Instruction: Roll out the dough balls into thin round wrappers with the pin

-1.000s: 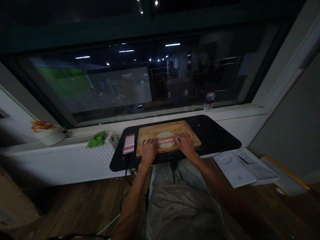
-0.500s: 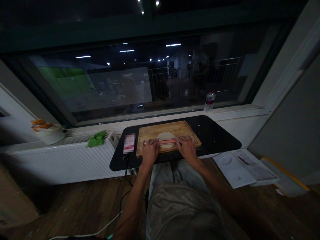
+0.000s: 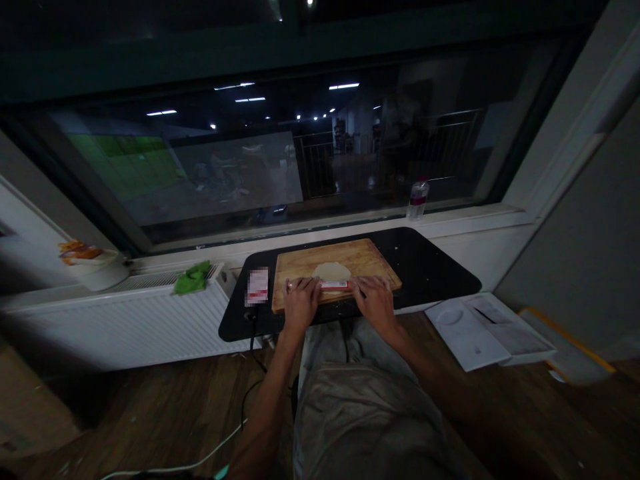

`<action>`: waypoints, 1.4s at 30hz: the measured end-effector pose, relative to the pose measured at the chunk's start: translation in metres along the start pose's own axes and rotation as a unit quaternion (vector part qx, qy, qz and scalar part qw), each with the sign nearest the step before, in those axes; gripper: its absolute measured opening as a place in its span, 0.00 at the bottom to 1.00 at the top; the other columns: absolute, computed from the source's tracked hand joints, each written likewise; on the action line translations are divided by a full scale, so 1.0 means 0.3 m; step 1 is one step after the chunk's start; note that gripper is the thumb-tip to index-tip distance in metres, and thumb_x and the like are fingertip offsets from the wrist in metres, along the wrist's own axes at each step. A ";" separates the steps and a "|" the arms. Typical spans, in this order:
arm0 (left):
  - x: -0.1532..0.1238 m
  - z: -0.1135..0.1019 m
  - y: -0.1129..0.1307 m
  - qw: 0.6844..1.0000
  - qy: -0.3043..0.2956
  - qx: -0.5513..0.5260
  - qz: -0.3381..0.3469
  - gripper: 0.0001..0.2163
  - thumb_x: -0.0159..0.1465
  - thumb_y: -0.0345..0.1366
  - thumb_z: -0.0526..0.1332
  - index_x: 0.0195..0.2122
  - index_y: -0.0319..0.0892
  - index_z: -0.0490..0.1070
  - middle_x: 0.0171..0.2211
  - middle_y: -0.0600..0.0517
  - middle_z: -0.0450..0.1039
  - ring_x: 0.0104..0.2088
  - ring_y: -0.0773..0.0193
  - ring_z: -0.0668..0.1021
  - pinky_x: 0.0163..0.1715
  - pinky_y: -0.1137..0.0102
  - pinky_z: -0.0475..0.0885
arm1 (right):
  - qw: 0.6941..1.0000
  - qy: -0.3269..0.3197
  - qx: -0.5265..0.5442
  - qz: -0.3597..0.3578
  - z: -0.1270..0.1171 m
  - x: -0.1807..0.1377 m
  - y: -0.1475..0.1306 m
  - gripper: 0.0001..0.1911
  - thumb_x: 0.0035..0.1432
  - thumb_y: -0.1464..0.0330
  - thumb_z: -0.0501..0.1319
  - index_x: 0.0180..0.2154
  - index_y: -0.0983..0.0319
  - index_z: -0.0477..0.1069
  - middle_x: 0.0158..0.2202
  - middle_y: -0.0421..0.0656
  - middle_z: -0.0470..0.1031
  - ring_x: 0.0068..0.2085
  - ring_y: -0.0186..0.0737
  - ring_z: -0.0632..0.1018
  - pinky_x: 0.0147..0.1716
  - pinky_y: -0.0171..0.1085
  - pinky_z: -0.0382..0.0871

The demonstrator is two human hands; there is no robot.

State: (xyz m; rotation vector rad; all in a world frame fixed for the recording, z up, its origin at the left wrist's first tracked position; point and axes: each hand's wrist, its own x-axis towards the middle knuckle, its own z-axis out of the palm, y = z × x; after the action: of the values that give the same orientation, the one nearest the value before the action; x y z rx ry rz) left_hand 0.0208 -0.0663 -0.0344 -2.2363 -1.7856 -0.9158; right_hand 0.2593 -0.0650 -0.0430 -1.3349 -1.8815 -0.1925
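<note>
Left hand [image 3: 303, 297]: mine is bent over the left end of a red-and-white stick [image 3: 334, 285], grasping it from above.
Right hand [image 3: 374, 297]: I grasp the same stick by its right end, knuckles up.
Stick: its middle shows between my hands, lying crosswise over the near half of a flat round of dough [image 3: 331, 270].
Dough: pale, about midway along the wooden board [image 3: 295, 263], closer to the near edge than the far one.
Board: a little askew on the black surface [image 3: 435, 267], left of centre, close to the near edge.
Surface, left edge: a pixelated pink-and-white thing [image 3: 257, 287] I cannot make out lies just beside the board; a black cable [image 3: 253, 333] hangs over the near edge.
Past the far edge: a clear bottle [image 3: 418, 199] stands upright on the windowsill [image 3: 465, 220].
Past the left edge: a green cloth [image 3: 193, 278] drapes the white radiator [image 3: 150, 327], a white bowl [image 3: 100, 272] farther left.
Off the near right corner: a flat white box [image 3: 470, 333].
</note>
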 end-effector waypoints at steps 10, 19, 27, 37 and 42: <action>0.061 0.027 -0.002 0.999 -0.034 0.012 -0.011 0.21 0.84 0.42 0.49 0.63 0.48 0.81 0.63 0.45 0.84 0.68 0.47 0.78 0.81 0.39 0.50 | 0.998 -0.047 -0.041 0.011 0.020 0.046 0.003 0.25 0.82 0.64 0.50 0.67 0.58 0.80 0.63 0.52 0.85 0.74 0.55 0.73 0.78 0.61 0.51; 0.179 0.073 -0.006 0.997 -0.035 0.069 -0.015 0.25 0.83 0.43 0.48 0.72 0.39 0.73 0.71 0.36 0.75 0.75 0.40 0.72 0.77 0.40 0.58 | 0.988 -0.107 -0.110 0.007 0.114 0.252 0.079 0.25 0.82 0.65 0.49 0.61 0.64 0.83 0.67 0.56 0.81 0.74 0.57 0.72 0.76 0.58 0.55; 0.225 0.076 -0.015 0.995 -0.059 0.080 -0.028 0.22 0.83 0.42 0.49 0.65 0.41 0.78 0.65 0.35 0.80 0.71 0.41 0.75 0.72 0.42 0.66 | 0.972 -0.169 -0.163 0.012 0.165 0.385 0.098 0.21 0.78 0.68 0.54 0.46 0.63 0.87 0.52 0.57 0.88 0.58 0.54 0.84 0.63 0.47 0.71; 0.218 0.060 -0.007 0.993 -0.067 0.101 -0.003 0.22 0.83 0.43 0.47 0.53 0.42 0.81 0.56 0.38 0.84 0.61 0.45 0.81 0.65 0.51 0.70 | 0.986 -0.109 -0.123 0.021 0.094 0.226 0.076 0.28 0.84 0.61 0.46 0.61 0.67 0.81 0.60 0.60 0.85 0.64 0.57 0.82 0.68 0.50 0.68; 0.217 0.057 -0.019 0.994 -0.070 0.083 0.021 0.20 0.83 0.42 0.48 0.54 0.43 0.81 0.57 0.39 0.84 0.64 0.44 0.79 0.70 0.48 0.65 | 0.986 -0.102 -0.134 0.017 0.064 0.159 0.050 0.29 0.84 0.61 0.45 0.68 0.68 0.77 0.65 0.61 0.81 0.69 0.58 0.78 0.71 0.53 0.65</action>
State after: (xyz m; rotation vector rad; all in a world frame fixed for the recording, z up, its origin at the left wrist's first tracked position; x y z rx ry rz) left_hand 0.0292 -0.0023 -0.0149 -2.2725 -1.7888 -0.5934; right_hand 0.2562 -0.0136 -0.0282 -1.6195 -2.0559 -0.3090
